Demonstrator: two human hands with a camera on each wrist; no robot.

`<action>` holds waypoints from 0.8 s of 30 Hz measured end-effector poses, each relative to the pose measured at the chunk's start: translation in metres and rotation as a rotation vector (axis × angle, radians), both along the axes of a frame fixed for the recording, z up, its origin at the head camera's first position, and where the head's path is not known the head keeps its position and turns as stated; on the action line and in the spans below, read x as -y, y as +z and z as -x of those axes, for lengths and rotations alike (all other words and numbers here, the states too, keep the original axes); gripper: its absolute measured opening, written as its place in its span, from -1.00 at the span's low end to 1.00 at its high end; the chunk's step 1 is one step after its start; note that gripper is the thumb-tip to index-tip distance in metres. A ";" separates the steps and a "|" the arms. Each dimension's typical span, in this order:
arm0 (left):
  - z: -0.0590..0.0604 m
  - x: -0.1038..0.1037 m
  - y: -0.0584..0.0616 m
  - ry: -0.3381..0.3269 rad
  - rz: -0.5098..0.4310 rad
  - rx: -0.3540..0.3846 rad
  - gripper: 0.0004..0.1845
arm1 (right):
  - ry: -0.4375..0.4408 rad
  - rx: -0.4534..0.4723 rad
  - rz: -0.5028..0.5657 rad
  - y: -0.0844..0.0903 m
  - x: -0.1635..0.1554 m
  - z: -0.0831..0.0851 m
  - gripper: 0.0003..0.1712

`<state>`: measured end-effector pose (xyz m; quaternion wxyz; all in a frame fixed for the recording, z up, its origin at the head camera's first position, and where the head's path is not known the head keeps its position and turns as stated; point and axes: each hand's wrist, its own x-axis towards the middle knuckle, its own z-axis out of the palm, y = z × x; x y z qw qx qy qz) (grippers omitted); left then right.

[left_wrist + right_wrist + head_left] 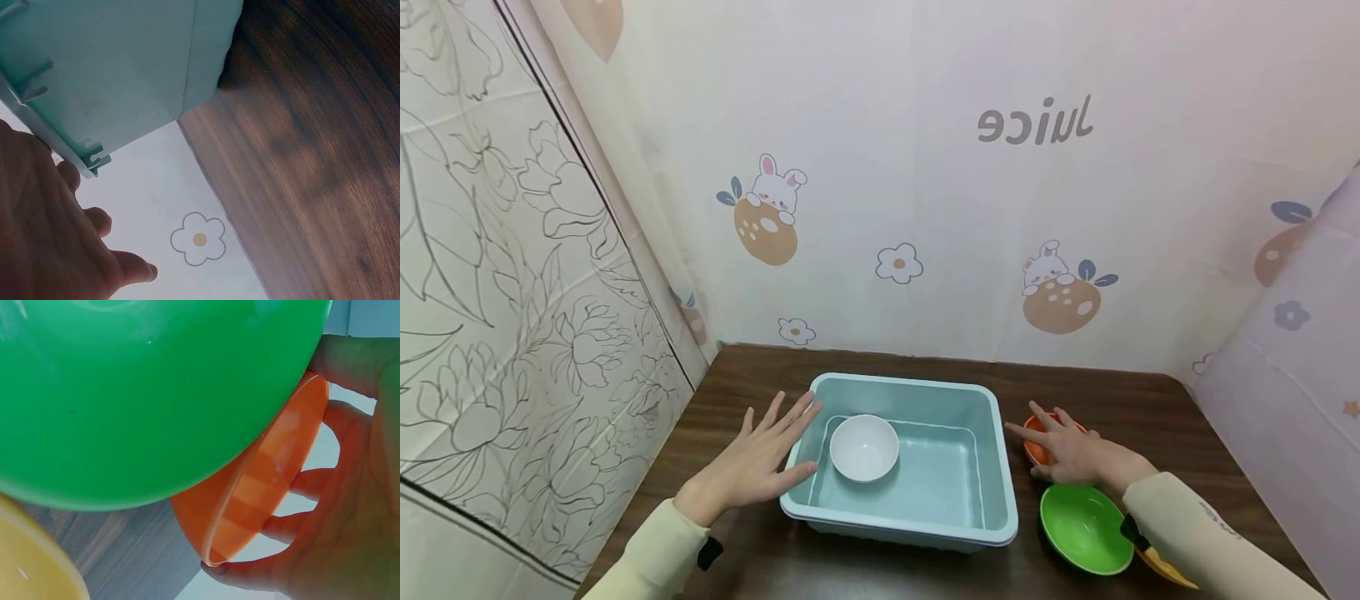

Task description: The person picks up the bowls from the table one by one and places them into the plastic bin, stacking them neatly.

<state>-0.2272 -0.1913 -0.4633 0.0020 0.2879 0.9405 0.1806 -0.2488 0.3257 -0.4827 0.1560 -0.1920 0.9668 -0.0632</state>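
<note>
A green bowl [1086, 529] lies nearest on the worktop [1150, 400], with a yellow bowl [1165, 567] partly hidden under the right sleeve. Just beyond, the right hand [1067, 454] curls its fingers [275, 528] round an orange bowl [1045, 446] beside the tub [985, 450]. The left hand [752, 462] rests flat, fingers spread, against the tub's left rim. A white bowl [864, 447] sits inside.

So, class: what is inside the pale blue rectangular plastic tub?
One white round bowl sits inside the pale blue rectangular plastic tub, near its left wall. The tub floor beneath the bowl is hidden.
</note>
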 end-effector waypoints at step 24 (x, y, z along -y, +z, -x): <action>0.000 0.000 -0.001 -0.004 0.001 -0.005 -0.14 | 0.039 -0.094 -0.011 -0.003 0.001 0.004 -0.34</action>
